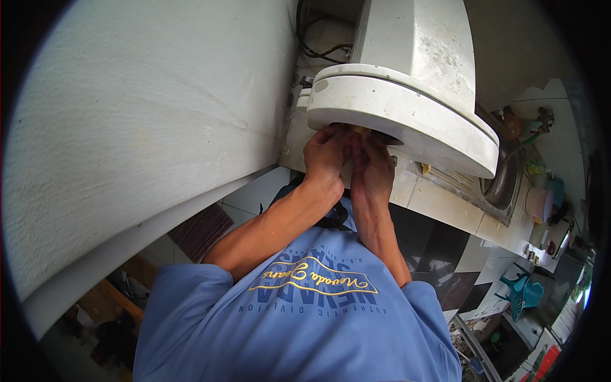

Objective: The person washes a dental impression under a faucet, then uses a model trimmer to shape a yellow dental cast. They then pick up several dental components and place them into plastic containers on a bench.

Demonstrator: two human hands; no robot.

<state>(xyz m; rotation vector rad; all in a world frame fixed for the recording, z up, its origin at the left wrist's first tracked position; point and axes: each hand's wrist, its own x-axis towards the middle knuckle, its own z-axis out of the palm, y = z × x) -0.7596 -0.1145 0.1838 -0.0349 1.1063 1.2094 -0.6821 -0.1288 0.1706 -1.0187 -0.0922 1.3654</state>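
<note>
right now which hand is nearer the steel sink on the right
Right. The right hand is under the rim of the round white plastic machine tub, on the side towards the steel sink. The left hand is beside it, farther from the sink.

Light: we see soft, even daylight, brightest on the wall [127, 114].
Shadow: we find it dark under the white unit [407, 108].
Edges: we note strong fisheye bending and black corners.
Focus: mostly sharp.
</note>
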